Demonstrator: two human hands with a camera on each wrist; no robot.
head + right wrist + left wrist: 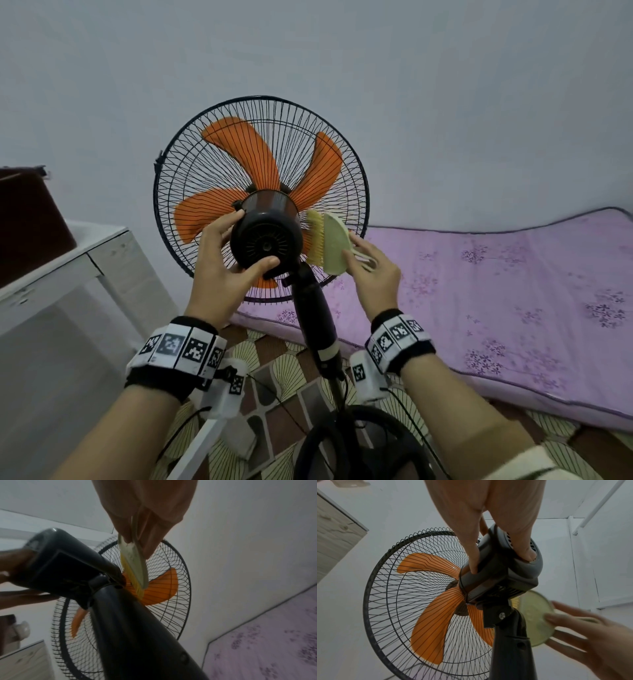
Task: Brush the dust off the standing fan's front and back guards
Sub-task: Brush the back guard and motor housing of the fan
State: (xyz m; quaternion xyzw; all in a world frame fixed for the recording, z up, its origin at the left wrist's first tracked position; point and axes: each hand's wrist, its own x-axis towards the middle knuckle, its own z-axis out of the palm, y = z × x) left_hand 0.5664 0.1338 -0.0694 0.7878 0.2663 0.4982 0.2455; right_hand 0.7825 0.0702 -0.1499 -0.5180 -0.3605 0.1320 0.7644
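Note:
The standing fan faces away from me, its black wire back guard (212, 147) (399, 588) (171, 563) over orange blades (239, 144). My left hand (222, 253) (488, 534) grips the black motor housing (265, 240) (501, 574) (56, 563), fingers on its left side and thumb under its rear. My right hand (373, 270) (145, 513) (599, 635) holds a pale green hand brush (337, 245) (536, 616) (137, 566) by its handle. Its yellow bristles (315, 236) press on the back guard just right of the motor.
A purple flowered mattress (496, 294) (265, 642) lies on the floor at right. A white table (102, 253) with a dark box (27, 222) stands at left. The fan pole (317, 318) and round base (359, 442) with cables stand between my forearms on a patterned mat.

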